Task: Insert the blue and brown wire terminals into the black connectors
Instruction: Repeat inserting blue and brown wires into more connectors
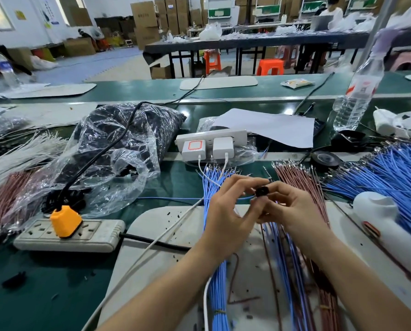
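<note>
A small black connector (261,191) is held between both hands above the grey work mat (152,225). My right hand (288,206) pinches it from the right. My left hand (228,211) has its fingers curled toward the connector's left side, where a single blue wire (176,199) runs off to the left; the wire's end is hidden by the fingers. A bundle of blue wires (211,187) lies under my left hand. Beside it on the right lies a brown wire bundle (295,177). A clear plastic bag of black connectors (118,139) sits at the left.
A power strip with an orange plug (66,232) lies at the left front. A white socket block with chargers (209,144) stands behind the hands. A large pile of blue wires (395,170), a white device (376,211), a black tape roll (325,159) and a water bottle (357,91) occupy the right.
</note>
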Action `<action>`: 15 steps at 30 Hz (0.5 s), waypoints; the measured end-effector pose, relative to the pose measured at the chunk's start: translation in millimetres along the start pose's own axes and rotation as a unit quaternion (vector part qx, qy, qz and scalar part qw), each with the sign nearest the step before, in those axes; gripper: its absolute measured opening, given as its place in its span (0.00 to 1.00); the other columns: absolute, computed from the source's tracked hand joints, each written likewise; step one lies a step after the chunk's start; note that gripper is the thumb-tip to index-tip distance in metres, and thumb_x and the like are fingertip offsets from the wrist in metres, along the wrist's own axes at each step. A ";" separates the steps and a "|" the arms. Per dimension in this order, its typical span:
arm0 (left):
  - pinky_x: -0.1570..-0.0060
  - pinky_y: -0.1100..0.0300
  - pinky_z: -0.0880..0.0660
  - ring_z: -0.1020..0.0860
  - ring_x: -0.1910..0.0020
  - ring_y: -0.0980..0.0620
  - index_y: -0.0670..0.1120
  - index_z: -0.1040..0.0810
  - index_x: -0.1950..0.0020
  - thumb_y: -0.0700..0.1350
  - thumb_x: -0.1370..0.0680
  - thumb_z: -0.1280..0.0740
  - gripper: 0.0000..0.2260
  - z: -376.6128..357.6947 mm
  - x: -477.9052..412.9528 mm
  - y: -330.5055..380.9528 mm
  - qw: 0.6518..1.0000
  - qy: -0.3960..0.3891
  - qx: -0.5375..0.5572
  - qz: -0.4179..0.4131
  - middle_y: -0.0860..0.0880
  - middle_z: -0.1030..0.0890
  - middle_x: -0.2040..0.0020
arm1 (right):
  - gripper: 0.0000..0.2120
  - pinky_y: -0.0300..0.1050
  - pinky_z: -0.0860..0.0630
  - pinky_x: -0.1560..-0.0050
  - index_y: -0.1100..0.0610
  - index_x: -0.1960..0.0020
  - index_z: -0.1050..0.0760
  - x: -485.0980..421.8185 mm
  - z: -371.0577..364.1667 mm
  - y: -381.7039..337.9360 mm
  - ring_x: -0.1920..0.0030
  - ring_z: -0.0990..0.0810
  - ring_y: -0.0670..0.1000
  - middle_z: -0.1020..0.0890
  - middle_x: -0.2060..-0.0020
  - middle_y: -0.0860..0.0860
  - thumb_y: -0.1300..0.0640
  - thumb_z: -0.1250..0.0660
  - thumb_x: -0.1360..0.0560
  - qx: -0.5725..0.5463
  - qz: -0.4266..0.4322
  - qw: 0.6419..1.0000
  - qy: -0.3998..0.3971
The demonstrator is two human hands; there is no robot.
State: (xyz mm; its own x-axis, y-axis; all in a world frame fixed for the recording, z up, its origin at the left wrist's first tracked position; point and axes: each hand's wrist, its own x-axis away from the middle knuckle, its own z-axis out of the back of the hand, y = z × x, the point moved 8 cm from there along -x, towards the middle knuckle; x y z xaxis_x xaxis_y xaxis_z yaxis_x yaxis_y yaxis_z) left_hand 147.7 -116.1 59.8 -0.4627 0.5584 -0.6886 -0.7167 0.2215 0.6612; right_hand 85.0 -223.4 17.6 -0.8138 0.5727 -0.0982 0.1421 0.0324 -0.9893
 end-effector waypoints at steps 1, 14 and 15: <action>0.50 0.72 0.31 0.24 0.52 0.59 0.39 0.20 0.46 0.34 0.27 0.29 0.10 -0.3 0.3 1.3 1.000 0.001 -0.007 -0.006 0.45 0.21 0.52 | 0.09 0.40 0.21 0.67 0.59 0.58 0.22 0.5 0.3 -3.7 0.65 0.17 0.52 0.17 0.66 0.54 0.58 0.27 0.37 0.016 0.027 0.999 0.004; 0.48 0.66 0.28 0.23 0.51 0.55 0.38 0.19 0.48 0.33 0.28 0.28 0.09 -1.3 1.6 1.9 1.000 0.007 0.003 -0.016 0.43 0.21 0.52 | 0.15 0.35 0.22 0.59 0.53 0.61 0.26 6.1 3.9 -20.3 0.63 0.18 0.45 0.17 0.64 0.45 0.73 0.28 0.32 0.134 0.153 0.977 0.060; 0.48 0.66 0.28 0.22 0.51 0.55 0.38 0.19 0.48 0.34 0.27 0.28 0.08 -1.5 1.3 1.1 1.000 0.005 0.003 -0.014 0.43 0.21 0.51 | 0.16 0.35 0.22 0.58 0.54 0.62 0.26 6.1 2.9 -21.2 0.62 0.18 0.45 0.17 0.63 0.45 0.73 0.28 0.32 0.134 0.156 0.977 0.057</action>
State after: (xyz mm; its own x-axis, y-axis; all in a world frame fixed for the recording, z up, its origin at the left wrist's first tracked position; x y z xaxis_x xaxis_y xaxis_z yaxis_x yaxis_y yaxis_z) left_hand 145.5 -116.3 59.2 -0.4483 0.5433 -0.7098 -0.7261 0.2418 0.6437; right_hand 75.3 -223.0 37.7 -0.6842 0.6083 -0.4023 0.2092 -0.3648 -0.9073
